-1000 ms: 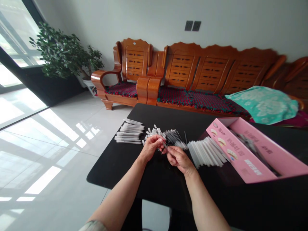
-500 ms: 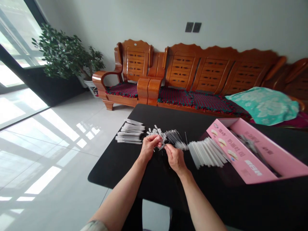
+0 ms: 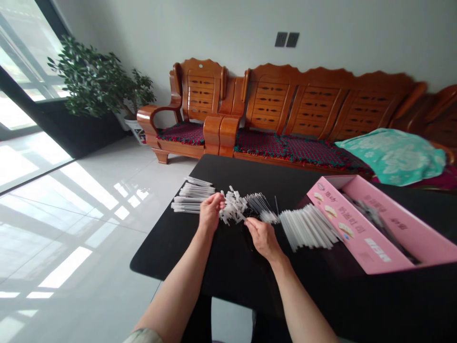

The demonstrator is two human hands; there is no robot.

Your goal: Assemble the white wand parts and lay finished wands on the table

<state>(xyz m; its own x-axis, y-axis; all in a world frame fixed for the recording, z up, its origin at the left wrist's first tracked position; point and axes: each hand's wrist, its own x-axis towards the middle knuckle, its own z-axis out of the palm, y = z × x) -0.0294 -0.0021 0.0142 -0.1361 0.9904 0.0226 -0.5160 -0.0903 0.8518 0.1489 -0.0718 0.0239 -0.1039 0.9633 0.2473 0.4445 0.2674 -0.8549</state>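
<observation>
My left hand [image 3: 210, 212] is closed, thumb and fingers pinched together, between a stack of white pen-like sticks [image 3: 194, 193] and a loose pile of small white cap-like pieces [image 3: 233, 206]. Whatever it may hold is too small to make out. On the pile's near right side, my right hand [image 3: 263, 236] pinches with thumb and forefinger. The fingertips hide what is between them. Thin dark-tipped rods like pen refills [image 3: 262, 207] lie just beyond the right hand. A row of translucent white tubes [image 3: 309, 226] lies to its right.
An open pink box [image 3: 360, 233] with dark and clear contents stands on the right of the black table [image 3: 171, 252]. Behind it runs a wooden sofa [image 3: 274, 102] with a turquoise cloth [image 3: 396, 155]. A potted plant [image 3: 96, 76] stands by the glass door at left.
My left hand has moved left, away from my right hand and toward the stack of white sticks, uncovering more of the small pile. The right hand has barely moved.
</observation>
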